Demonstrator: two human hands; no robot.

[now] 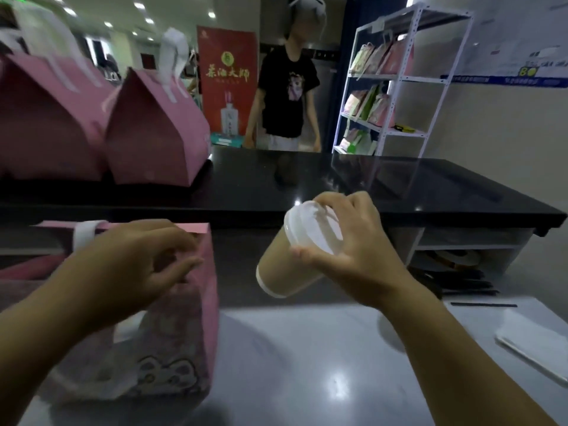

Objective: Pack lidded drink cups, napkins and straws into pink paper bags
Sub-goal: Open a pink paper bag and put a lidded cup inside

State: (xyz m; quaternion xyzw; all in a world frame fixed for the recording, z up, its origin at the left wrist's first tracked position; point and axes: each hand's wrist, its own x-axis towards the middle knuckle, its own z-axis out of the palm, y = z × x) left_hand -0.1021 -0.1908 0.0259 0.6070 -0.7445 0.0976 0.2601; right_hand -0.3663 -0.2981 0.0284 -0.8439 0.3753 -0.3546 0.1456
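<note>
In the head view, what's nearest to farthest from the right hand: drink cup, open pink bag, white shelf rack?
1. Drink cup: gripped in the right hand.
2. Open pink bag: to its left, close by.
3. White shelf rack: far back on the right.

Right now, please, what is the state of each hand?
Left hand: pinches the pink bag at its top edge.
Right hand: grips the lidded cup by its lid, tilted.

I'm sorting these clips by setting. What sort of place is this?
Probably a drink shop's takeaway counter: closed pink bags stand on a raised black counter, the right hand holds a lidded cup of milky drink beside an open bag, and a shelf behind stocks more bags.
</note>
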